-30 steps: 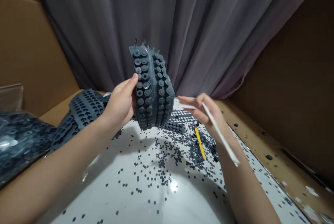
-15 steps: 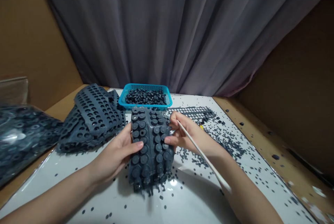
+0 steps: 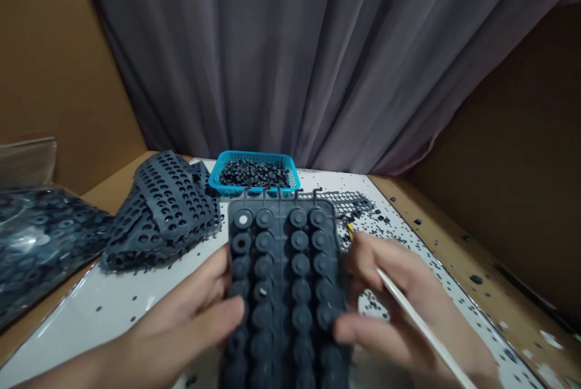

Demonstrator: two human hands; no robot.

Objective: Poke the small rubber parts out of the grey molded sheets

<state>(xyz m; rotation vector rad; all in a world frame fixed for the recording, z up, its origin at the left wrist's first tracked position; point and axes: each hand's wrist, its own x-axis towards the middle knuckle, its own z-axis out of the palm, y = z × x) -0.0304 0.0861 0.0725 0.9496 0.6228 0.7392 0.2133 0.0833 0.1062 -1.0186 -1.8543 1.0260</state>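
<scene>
A dark rubber sheet point(image 3: 284, 292) with rows of round knobs is held upright close to the camera. My left hand point(image 3: 195, 316) grips its left edge, thumb on the front. At the right edge my right hand point(image 3: 390, 310) pinches the sheet with its thumb and also holds a thin white stick point(image 3: 422, 325) that slants down to the right. One knob position at the top left shows a white hole. A small yellow tip point(image 3: 350, 228) shows beside the right hand.
Behind the sheet stands a blue basket point(image 3: 216, 182) of small black pieces. Perforated dark sheets point(image 3: 167, 195) are piled at the left, near a clear bag point(image 3: 45, 244) of black rings. Another perforated strip point(image 3: 345, 200) and scattered black discs lie on the white table point(image 3: 113, 298).
The sheet has come nearer the camera and now looks flatter and larger. Both hands moved with it, the right one farther to the right and lower.
</scene>
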